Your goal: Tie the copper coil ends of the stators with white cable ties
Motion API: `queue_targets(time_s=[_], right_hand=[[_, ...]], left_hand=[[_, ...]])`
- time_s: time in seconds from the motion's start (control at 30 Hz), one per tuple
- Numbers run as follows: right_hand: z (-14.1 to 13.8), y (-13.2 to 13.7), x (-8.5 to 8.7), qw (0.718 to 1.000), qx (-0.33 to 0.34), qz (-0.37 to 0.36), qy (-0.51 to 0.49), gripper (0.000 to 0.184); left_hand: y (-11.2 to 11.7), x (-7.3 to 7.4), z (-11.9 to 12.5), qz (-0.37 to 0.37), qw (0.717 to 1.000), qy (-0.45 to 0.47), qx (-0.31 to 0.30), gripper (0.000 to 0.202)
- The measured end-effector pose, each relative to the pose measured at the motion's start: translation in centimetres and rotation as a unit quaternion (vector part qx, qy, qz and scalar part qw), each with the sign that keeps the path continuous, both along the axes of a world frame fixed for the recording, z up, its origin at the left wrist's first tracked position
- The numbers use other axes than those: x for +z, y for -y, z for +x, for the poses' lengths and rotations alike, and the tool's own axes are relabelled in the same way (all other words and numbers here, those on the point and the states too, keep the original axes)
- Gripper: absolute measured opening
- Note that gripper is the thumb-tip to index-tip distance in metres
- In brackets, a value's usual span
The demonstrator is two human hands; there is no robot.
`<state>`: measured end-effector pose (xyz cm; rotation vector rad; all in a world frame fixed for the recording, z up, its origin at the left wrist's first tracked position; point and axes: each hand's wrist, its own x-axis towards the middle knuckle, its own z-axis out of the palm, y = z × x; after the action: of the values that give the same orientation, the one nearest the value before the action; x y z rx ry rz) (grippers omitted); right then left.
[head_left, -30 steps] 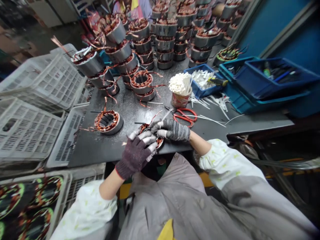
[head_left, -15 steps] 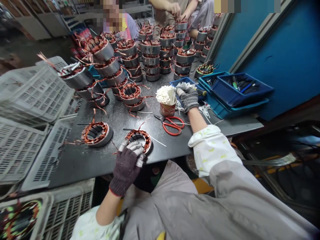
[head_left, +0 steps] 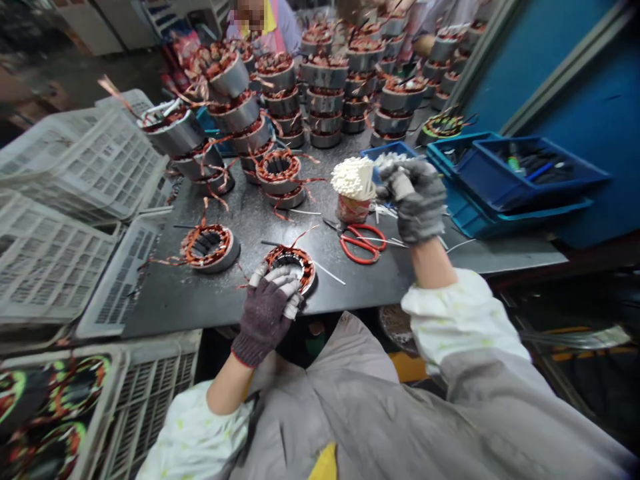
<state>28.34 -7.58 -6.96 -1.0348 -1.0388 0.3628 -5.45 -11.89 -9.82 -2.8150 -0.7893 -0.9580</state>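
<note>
My left hand, in a dark knitted glove with whitish fingertips, grips the near left rim of a motor stator lying flat at the table's front edge. Copper windings line the ring, and my fingers cover part of it. My right hand, in a grey glove, is raised by a small blue tray of white pieces. Its fingers are curled together and slightly blurred; what they hold, if anything, is hidden. Just left of it stands a tin of white sleeves. Red-handled scissors lie below the tin.
Another stator lies to the left. Stacked stators line the back, with people behind them. Blue bins sit at right, white plastic crates at left. Loose white strips lie on the table.
The view has shifted, so the table sits further right and a little higher. My right hand has drawn back and lifted from the small blue tray. My left hand stays on the stator.
</note>
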Motion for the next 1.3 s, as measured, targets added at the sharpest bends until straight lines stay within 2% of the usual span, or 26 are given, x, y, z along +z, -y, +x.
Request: queue_targets(time_s=[0.03,0.07,0.1,0.17,0.23,0.3,0.47,0.7,0.83,0.93,1.0,1.1,1.17,1.3], right_hand=[[-1.7,2.4,-0.1,0.999,0.007,0.036,-0.016,0.016],[-3.5,4.9,-0.3,0.998,0.056,0.04,0.008,0.013],[-5.2,7.4,-0.6,0.99,0.124,0.035,0.059,0.01],[-8.1,11.6,-1.5,0.963,0.213,0.014,0.162,0.008],[-10.0,14.2,-2.7,0.945,0.253,0.004,0.208,0.009],[-11.1,15.4,-3.9,0.944,0.26,-0.02,0.203,0.01],[-12.0,15.3,-5.5,0.941,0.279,-0.076,0.175,0.013],[-11.5,14.8,-4.8,0.928,0.307,-0.134,0.164,0.016],[-12.0,12.3,-4.7,0.923,0.341,-0.147,0.099,0.023],[-13.0,10.4,-5.0,0.946,0.275,-0.168,0.033,0.026],[-13.7,9.8,-5.1,0.955,0.22,-0.198,-0.007,0.026],[-14.3,10.0,-5.0,0.951,0.192,-0.234,-0.068,0.026],[-14.4,10.4,-4.9,0.947,0.196,-0.24,-0.086,0.025],[-14.6,10.3,-5.0,0.947,0.207,-0.24,-0.045,0.019]], left_hand=[[0.1,0.0,0.0,-0.002,1.0,-0.008,0.008,0.027],[0.3,0.0,0.0,-0.005,1.0,-0.018,0.017,0.029],[0.4,0.0,0.1,-0.009,0.999,-0.027,0.025,0.029],[0.5,-0.1,0.2,-0.017,0.999,-0.031,0.036,0.028],[0.6,-0.2,0.4,-0.023,0.999,-0.02,0.042,0.024],[0.6,-0.2,0.6,-0.026,0.999,-0.008,0.046,0.021],[0.9,-0.2,1.0,-0.036,0.998,0.018,0.057,0.016],[1.0,-0.5,1.2,-0.019,0.996,0.053,0.062,0.014],[1.4,-0.7,1.5,-0.034,0.994,0.073,0.075,0.016],[1.9,-0.9,2.0,-0.091,0.977,0.123,0.147,0.03],[2.2,-0.9,2.4,-0.111,0.966,0.155,0.172,0.033],[2.2,-0.7,2.6,-0.105,0.975,0.151,0.122,0.02],[1.9,-0.5,2.6,-0.096,0.982,0.129,0.102,0.02],[1.7,-0.1,2.4,-0.081,0.989,0.087,0.085,0.026]])
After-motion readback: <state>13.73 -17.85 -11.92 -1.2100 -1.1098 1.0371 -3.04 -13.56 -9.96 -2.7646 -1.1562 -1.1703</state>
